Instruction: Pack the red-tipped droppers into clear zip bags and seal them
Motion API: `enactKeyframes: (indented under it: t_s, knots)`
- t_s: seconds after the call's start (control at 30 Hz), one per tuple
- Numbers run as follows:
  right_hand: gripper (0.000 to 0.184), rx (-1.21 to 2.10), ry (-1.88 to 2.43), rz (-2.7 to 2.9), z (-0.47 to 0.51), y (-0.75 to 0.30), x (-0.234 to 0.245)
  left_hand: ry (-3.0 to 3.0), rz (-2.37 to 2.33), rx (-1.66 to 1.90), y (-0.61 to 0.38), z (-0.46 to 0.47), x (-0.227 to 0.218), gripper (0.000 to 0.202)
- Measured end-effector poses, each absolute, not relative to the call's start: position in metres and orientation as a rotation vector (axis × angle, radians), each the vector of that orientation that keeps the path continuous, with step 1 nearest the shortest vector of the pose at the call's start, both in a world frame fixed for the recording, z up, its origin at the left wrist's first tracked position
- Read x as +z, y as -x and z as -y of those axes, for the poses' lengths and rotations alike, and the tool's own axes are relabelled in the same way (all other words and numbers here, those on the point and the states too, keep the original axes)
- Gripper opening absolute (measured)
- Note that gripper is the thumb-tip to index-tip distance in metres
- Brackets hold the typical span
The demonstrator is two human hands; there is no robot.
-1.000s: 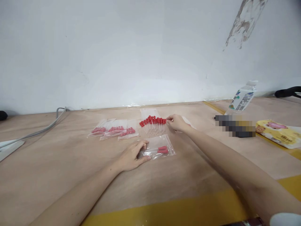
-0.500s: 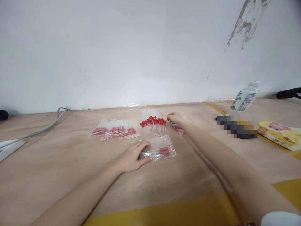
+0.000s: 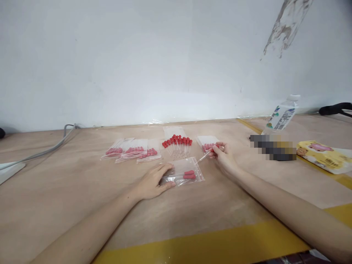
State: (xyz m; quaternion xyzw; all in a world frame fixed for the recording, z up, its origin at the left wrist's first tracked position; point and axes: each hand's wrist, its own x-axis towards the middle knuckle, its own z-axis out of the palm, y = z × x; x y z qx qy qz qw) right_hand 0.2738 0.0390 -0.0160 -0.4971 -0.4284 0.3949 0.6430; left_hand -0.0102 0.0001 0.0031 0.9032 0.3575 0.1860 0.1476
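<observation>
Bottle (image 3: 283, 116) stood well off to right, yellow packet (image 3: 323, 156) near it; grey cable (image 3: 53, 149) far left. Filled bags (image 3: 134, 151) lay left of loose droppers (image 3: 178, 142), white-topped bag (image 3: 206, 139) just behind my right hand (image 3: 224, 157). It pinched dropper (image 3: 204, 156): red bulb, thin clear tube slanting to clear bag (image 3: 178, 165), contact hard to tell. Bag flat on table (image 3: 154, 227), two droppers (image 3: 189, 176) inside; left hand (image 3: 155, 182) loosely spread over its left end.

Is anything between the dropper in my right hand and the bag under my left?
Nothing visible stands between the red-bulbed dropper in your right hand and the clear zip bag under your left hand; the dropper's tip appears near the bag's edge.
</observation>
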Motion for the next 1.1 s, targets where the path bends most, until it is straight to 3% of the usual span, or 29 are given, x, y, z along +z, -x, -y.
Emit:
enactKeyframes:
  t_s: [0.2,0.43,0.6,0.77,0.93,1.1]
  knots:
    - [0.031,1.183,1.072,0.913,-0.018,-0.257,-0.020,-2.591,-1.030,0.527,0.010,0.001,0.004,0.043]
    - [0.034,1.272,1.076,1.098,-0.012,-0.256,-0.023,-2.575,-1.053,0.529,0.010,0.001,0.004,0.045]
    - [0.029,1.001,1.305,1.598,-0.019,-0.262,-0.026,-2.587,-1.029,0.559,0.010,0.000,0.003,0.044]
    - [0.024,0.813,1.444,1.763,-0.025,-0.271,-0.023,-2.594,-1.050,0.543,0.010,0.000,0.001,0.047]
    - [0.023,0.850,1.384,1.865,-0.027,-0.277,-0.017,-2.595,-1.034,0.532,0.010,0.001,0.003,0.045]
    - [0.021,0.651,1.325,1.892,-0.022,-0.261,-0.017,-2.596,-1.039,0.534,0.009,0.001,0.004,0.045]
